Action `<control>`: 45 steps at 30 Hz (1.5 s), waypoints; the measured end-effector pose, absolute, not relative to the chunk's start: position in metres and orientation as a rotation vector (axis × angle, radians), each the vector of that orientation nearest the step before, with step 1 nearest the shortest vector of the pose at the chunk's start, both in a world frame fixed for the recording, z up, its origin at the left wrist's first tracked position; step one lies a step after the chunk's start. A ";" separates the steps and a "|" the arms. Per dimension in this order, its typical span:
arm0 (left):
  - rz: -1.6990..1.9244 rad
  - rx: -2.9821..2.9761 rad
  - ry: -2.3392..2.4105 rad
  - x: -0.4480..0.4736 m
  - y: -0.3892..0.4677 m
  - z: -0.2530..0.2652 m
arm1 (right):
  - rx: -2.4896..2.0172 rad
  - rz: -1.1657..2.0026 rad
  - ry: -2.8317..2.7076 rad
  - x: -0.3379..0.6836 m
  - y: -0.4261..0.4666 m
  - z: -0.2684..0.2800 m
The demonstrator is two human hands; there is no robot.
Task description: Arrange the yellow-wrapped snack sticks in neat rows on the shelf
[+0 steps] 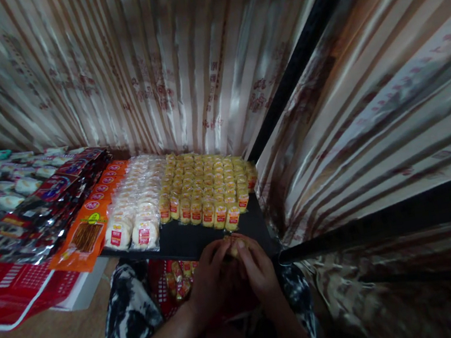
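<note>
My left hand (211,277) and my right hand (261,270) meet at the front edge of the black table (189,240). Both pinch one small yellow wrapped snack (234,248), mostly covered by the fingers. Just beyond them stand tight rows of yellow wrapped snacks (206,191) with red labels. Below my left wrist, a red basket (160,283) on my lap holds several more wrapped snacks (178,278); the rest of the basket is hidden by my hands and arms.
White round wrapped cakes (144,233) in rows adjoin the yellow snacks. Farther left lie an orange snack packet (87,235), a pile of dark packets (49,209) and white packets (8,190). Printed plastic sheeting (151,67) hangs behind, and a black pole (295,68) slants at the right.
</note>
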State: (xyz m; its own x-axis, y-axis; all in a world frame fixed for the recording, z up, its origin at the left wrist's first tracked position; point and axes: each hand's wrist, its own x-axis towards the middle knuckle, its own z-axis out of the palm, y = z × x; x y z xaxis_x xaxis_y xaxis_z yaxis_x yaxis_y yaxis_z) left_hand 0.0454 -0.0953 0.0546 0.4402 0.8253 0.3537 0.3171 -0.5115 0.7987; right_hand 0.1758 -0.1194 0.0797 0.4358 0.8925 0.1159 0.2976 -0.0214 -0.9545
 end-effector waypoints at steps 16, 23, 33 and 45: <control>0.768 1.444 1.101 0.061 -0.080 0.066 | -1.484 0.935 -0.705 0.186 -0.117 0.070; 0.797 1.316 1.047 0.069 -0.069 0.068 | -1.537 0.900 -0.804 0.192 -0.122 0.055; 0.749 1.750 1.051 0.095 -0.040 0.091 | -1.517 0.776 -0.771 0.201 -0.120 0.050; 0.596 2.230 0.850 0.136 0.012 0.122 | -1.510 0.483 -0.683 0.224 -0.083 0.032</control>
State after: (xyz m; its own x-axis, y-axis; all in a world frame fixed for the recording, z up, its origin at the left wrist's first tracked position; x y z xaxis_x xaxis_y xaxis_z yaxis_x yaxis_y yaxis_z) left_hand 0.1363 0.0121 0.1216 0.6834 0.7094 0.1725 0.4042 -0.5644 0.7198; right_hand 0.2237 -0.0827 0.0318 0.7288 0.6762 0.1080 0.1232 0.0256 -0.9920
